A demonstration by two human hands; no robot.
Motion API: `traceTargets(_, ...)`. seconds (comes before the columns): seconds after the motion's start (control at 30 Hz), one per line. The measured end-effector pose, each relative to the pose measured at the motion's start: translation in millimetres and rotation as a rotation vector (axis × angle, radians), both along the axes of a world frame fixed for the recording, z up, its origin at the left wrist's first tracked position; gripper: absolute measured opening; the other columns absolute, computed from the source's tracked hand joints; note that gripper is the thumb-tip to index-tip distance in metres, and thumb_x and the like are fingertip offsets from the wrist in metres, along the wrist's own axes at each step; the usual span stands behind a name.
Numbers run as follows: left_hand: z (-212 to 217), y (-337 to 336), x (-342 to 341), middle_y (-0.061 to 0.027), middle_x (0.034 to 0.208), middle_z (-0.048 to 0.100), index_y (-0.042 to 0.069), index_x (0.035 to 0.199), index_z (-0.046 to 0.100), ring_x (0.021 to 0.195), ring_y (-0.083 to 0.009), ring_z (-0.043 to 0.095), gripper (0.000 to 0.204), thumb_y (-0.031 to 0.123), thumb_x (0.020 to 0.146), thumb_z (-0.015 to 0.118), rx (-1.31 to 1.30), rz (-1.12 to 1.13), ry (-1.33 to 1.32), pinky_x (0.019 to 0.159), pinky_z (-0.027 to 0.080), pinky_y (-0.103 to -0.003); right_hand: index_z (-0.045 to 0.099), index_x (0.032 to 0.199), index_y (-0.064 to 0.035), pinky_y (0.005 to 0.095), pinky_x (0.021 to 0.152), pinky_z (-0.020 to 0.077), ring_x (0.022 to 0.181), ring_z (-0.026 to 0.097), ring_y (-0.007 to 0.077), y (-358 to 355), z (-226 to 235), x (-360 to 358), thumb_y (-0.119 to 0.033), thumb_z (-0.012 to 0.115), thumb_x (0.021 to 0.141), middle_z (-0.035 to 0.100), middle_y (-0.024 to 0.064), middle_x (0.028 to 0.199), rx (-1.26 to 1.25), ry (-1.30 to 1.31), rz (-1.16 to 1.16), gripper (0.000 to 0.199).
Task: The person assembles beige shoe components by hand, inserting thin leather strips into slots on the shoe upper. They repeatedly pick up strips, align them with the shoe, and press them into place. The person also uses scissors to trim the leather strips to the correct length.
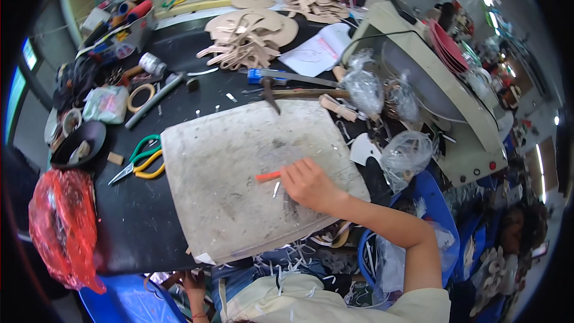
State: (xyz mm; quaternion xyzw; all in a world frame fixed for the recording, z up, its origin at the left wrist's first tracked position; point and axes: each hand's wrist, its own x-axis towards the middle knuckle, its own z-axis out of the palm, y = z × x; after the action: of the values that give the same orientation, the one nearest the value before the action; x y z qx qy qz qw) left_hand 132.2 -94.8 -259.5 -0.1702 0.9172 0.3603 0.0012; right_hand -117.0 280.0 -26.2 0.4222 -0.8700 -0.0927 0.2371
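Note:
My right hand (308, 184) rests on a worn grey cutting board (227, 155) and grips a small knife with an orange-red handle (268, 176). Its short metal blade points down at the board just left of my fingers. No workpiece shows under the blade. My left hand (190, 282) hangs low beneath the board's front edge, near my lap and some pale scrap strips. It is partly hidden, so its grip cannot be made out.
Green and yellow-handled pliers (141, 158) lie left of the board, a hammer (281, 93) at its far edge. Tan cut leather pieces (248, 39) pile at the back. Clear plastic bags (406, 152), a beige machine (445, 98), a red bag (63, 227) and a blue bin (433, 200) surround the bench.

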Motion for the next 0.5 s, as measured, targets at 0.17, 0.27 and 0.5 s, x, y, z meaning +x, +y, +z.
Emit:
traceTargets(0.17,116,17,-13,-0.0223,0.109,0.059,0.0,0.114,0.055,0.097,-0.0389,0.057,0.038,0.004,0.077,0.062,0.094,-0.321,-0.309,0.083,0.045,-0.043,0.058,0.082,-0.0053,0.0318,0.064,0.0402,0.069,0.05,0.019,-1,-4,-1,-0.013,0.056,0.073,0.051,0.0043,0.071,-0.082,0.028,-0.057,0.012)
traceTargets(0.27,224,46,-42,-0.0112,0.106,0.062,0.005,0.12,0.055,0.086,-0.0208,0.058,0.034,0.011,0.086,0.059,0.283,-0.401,-0.385,0.07,0.047,-0.031,0.059,0.087,-0.0074,0.0332,0.066,0.0425,0.075,0.054,0.0206,34,-6,-25,-0.013,0.055,0.078,0.055,0.0049,0.078,-0.264,0.005,-0.166,0.011)
traceTargets(0.5,259,162,-167,-0.0244,0.13,0.044,-0.001,0.121,0.048,0.122,-0.0404,0.04,0.047,0.01,0.078,0.065,-0.022,-0.549,0.408,0.105,0.031,-0.045,0.049,0.109,0.0036,0.0455,0.075,0.0477,0.088,0.057,0.0389,126,3,-4,-0.024,0.058,0.086,0.056,0.023,0.095,-0.547,-0.358,-0.642,0.037)
